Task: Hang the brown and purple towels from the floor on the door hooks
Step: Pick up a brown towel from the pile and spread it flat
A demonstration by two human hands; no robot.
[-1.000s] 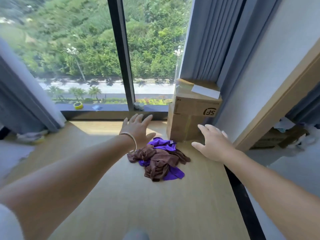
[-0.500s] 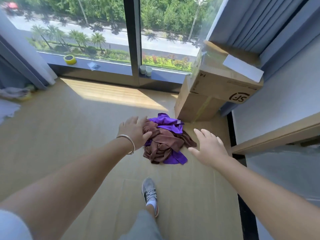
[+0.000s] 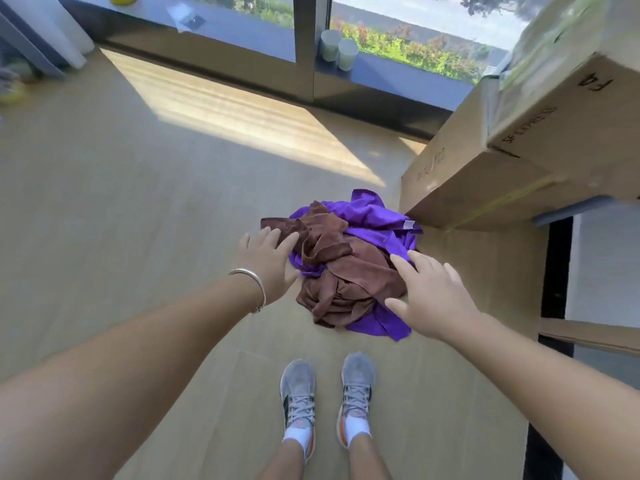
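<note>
Both hands reach with straight, spread fingers, gripping nothing. The left hand (image 3: 268,263) lies at the pile's left edge, its fingertips (image 3: 277,233) seemingly touching the brown towel (image 3: 346,282); the right hand (image 3: 433,296) is over the right side. The brown towel lies crumpled with the purple towel (image 3: 374,216) on the floor (image 3: 138,237), beside a box (image 3: 485,174), ahead of the shoes (image 3: 325,400).

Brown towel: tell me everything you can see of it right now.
The brown towel looks like soft terry cloth, crumpled in folds on the wooden floor, tangled over and through the purple towel. The left hand reaches its near edge with straight fingers; the right hand hovers open at its other side.
</note>
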